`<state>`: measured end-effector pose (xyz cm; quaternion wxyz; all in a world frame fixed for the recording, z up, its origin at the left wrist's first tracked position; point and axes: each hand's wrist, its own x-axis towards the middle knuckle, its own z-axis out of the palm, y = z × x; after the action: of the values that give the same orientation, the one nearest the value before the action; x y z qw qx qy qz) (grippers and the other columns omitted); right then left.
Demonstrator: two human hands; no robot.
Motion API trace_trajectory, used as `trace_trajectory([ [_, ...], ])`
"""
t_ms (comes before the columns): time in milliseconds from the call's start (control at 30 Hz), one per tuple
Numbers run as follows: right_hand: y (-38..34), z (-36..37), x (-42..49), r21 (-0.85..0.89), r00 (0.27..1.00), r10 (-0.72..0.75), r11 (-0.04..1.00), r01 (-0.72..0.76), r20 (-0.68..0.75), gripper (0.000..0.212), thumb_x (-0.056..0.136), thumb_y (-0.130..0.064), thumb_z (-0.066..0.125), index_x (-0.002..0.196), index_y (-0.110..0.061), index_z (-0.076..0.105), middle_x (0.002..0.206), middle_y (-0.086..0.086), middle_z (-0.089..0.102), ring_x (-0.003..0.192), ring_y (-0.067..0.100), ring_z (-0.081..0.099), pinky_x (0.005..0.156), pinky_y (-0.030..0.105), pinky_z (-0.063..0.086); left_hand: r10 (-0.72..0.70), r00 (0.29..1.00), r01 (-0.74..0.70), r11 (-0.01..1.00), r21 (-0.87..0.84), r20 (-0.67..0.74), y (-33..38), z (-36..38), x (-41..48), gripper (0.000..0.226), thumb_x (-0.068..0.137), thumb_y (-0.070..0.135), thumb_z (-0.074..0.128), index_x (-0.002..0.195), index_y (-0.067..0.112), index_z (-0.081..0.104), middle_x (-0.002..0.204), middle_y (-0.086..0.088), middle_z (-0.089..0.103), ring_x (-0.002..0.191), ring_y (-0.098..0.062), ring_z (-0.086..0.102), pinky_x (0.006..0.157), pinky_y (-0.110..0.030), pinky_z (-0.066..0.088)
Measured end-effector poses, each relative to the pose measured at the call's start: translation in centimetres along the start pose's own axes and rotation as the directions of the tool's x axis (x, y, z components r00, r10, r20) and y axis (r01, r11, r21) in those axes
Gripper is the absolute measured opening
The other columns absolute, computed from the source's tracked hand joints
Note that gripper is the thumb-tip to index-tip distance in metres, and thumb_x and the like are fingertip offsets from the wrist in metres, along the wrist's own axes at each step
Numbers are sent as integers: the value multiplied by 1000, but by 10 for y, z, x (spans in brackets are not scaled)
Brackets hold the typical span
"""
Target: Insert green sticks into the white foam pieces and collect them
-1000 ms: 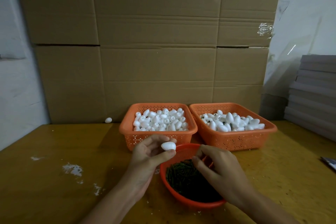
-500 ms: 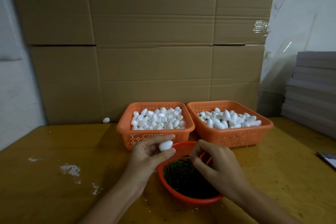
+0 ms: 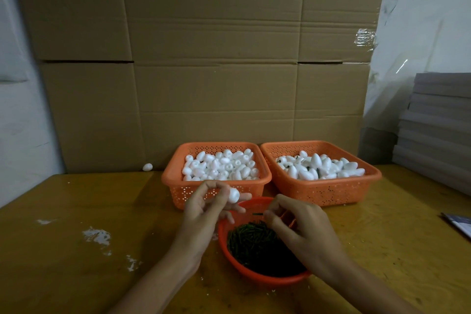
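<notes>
Closest to me, a round orange bowl (image 3: 254, 276) is sitting on the yellow desk (image 3: 76, 211), and a heap of green sticks (image 3: 254, 242) is lying inside it. The right hand (image 3: 303, 232) is hanging over the bowl. Its fingers (image 3: 270, 217) are pinching one green stick (image 3: 258, 214) at the tips, and the stick is poking out to the left. Just beside it, the left hand (image 3: 204, 214) is hovering over the bowl's far rim. Its thumb and fingers are curling round one white foam piece (image 3: 233, 195) and holding it up, close to the stick but not touching it. White crumbs (image 3: 96, 234) are lying on the desk to the left.

Behind the hands, two orange baskets are standing side by side. The left basket (image 3: 178, 187) is holding plain foam pieces (image 3: 221, 166). The right basket (image 3: 326, 191) is holding foam pieces with bits of green showing among them. One stray foam piece (image 3: 147, 167) is resting at the back of the desk, by the big cardboard wall (image 3: 204, 58). Grey boards (image 3: 438, 130) are lying stacked at the far right.
</notes>
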<state>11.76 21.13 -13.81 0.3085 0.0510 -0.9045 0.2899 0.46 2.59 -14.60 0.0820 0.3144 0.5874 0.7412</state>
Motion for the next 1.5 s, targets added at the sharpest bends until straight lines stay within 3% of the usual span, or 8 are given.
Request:
trace_trajectory([
  [133, -1, -1, 1, 104, 1000, 2, 995, 0, -19, 17, 102, -41, 59, 88, -34, 64, 83, -15, 70, 76, 12, 69, 64, 38, 56, -3, 1000, 3, 1000, 5, 11, 1, 0, 0, 38, 101, 42, 59, 116, 7, 54, 113, -8, 80, 91, -23, 76, 61, -20, 52],
  [433, -3, -5, 2, 322, 994, 53, 946, -19, -95, 10, 98, -37, 66, 91, -33, 71, 83, -3, 72, 70, 19, 70, 60, 29, 55, 11, 999, -13, 998, -53, -51, 1, 3, -3, 13, 82, 36, 78, 89, 25, 74, 86, -8, 74, 71, -10, 67, 55, -13, 47],
  [600, -5, -5, 2, 285, 995, 37, 959, -10, -90, 10, 96, -39, 68, 90, -33, 74, 84, -8, 73, 75, 17, 71, 64, 37, 57, 7, 999, -8, 999, -41, -45, 3, 3, -4, 31, 79, 29, 81, 100, 10, 70, 88, -7, 78, 72, -9, 70, 55, -15, 49],
  [767, -7, -4, 0, 173, 995, -15, 984, 32, -101, 7, 96, -36, 69, 91, -32, 73, 83, -14, 72, 77, 12, 71, 64, 29, 54, 4, 999, -4, 1000, 3, -32, 4, 4, -4, 37, 76, 29, 85, 103, 8, 70, 96, -8, 79, 77, -13, 71, 63, -19, 54],
  [1067, -7, -3, 0, 47, 991, -89, 994, 94, -98, 5, 96, -37, 70, 92, -35, 73, 86, -24, 71, 79, -1, 70, 66, 12, 46, 65, 997, -67, 996, 66, 33, 3, 4, -5, 29, 71, 39, 90, 91, 25, 75, 100, -7, 78, 93, -18, 75, 76, -23, 58],
  [1233, -5, -2, 0, -33, 989, -126, 992, 124, -73, 10, 95, -45, 67, 97, -38, 74, 90, -29, 71, 81, -6, 68, 68, 15, 50, 134, 990, -140, 981, 134, 51, 1, 5, -3, 28, 72, 38, 90, 91, 25, 76, 97, -7, 78, 96, -24, 75, 81, -31, 59],
  [1367, -1, -5, 3, -76, 990, -113, 991, 107, -85, 11, 93, -48, 68, 95, -41, 76, 89, -32, 71, 81, -8, 68, 69, 14, 51, 146, 986, -159, 971, 180, 82, 0, 7, -5, 35, 75, 42, 87, 106, 35, 73, 107, -1, 79, 100, -19, 74, 82, -28, 57],
  [1500, 15, -23, 12, -13, 966, -2, 1000, -2, -257, 19, 86, -58, 59, 90, -45, 71, 81, -25, 72, 74, -2, 70, 67, 23, 58, 174, 961, -261, 834, 487, 217, -3, 12, -10, 29, 91, 55, 66, 114, 37, 66, 114, 17, 72, 110, -10, 66, 89, -27, 52],
])
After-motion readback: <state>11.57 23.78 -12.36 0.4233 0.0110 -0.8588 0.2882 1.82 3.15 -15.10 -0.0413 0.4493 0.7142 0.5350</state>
